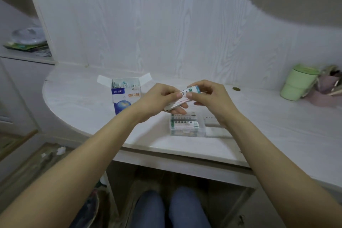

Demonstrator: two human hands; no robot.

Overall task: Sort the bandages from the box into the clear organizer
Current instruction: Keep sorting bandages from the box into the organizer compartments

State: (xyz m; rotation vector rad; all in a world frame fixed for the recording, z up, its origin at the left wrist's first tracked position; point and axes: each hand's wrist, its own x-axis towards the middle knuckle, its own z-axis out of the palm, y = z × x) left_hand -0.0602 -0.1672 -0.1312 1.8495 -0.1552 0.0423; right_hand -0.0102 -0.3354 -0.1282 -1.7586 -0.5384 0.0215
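A blue and white bandage box (pixel 124 96) stands upright on the white desk (pixel 268 124), flaps open, with wrapped bandages showing at its top. Right of it, above the desk, my left hand (pixel 161 101) holds a small stack of wrapped bandages (pixel 182 101) in its curled fingers. My right hand (pixel 209 96) pinches the upper end of the stack between thumb and fingers. Directly below my hands sits the clear organizer (pixel 187 126), with several bandages lying flat in its left part. Its right part is largely hidden behind my right wrist.
A green cup (pixel 298 82) and a pink bundle (pixel 325 87) stand at the desk's right end. A small round brown object (pixel 236 89) lies behind my right hand. A shelf at the left holds packets (pixel 27 42). My knees show under the desk.
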